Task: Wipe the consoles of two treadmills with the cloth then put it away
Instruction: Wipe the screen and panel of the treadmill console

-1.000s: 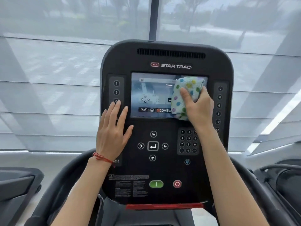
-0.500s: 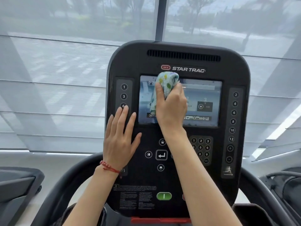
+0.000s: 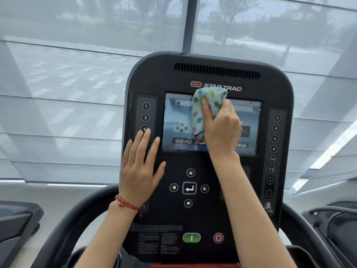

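window blinds (image 3: 58, 113), trees (image 3: 231, 20) outside

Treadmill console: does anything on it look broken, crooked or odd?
Nothing stands out. The console looks intact, its screen lit. The right hand presses a spotted cloth to the screen; the left hand rests flat beside it.

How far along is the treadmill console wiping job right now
Nothing looks finished. In hand: the right hand grips the pale dotted cloth against the top of the lit touchscreen of the black treadmill console, while the left hand rests flat on it. Left: the button areas, the second treadmill, then putting the cloth away.
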Tool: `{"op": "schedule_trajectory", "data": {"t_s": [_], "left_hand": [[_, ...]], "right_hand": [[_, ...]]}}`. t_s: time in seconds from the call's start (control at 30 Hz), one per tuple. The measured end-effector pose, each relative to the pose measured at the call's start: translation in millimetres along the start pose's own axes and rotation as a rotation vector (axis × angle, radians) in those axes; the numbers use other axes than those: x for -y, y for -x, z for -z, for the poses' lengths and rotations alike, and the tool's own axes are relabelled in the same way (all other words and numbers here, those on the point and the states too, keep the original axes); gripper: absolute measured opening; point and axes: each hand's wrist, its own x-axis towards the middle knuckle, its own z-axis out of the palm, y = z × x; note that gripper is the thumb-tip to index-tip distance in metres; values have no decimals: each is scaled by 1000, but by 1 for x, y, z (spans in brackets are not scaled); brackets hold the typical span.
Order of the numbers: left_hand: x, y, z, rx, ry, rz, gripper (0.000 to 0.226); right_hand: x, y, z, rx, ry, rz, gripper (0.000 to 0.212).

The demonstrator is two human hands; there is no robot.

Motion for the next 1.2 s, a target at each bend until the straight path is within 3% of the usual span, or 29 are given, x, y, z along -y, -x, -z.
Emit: {"op": "schedule_trajectory", "data": {"t_s": [0.23,0.43,0.7,0.87,1.03,1.2], "left_hand": [[1,1,-1,-6,7,-12,47],[2,0,-2,-13,9,-10,47],[1,0,3,13,29,1,46],[-1,11,6,5,38,20,44],[0,16,8,7,29,28,44],[-2,18,7,9,0,35,44]], "right_hand": [[-73,-15,45,-175,135,-265,49],[-66,-11,37,-187,62,-357,47],[2,27,-4,-37,-106,-132,38],[42,50,-33,-13,-51,20,45],[32,47,-32,-31,73,154,39],[-2,38,-17,-103,47,156,49]]}}
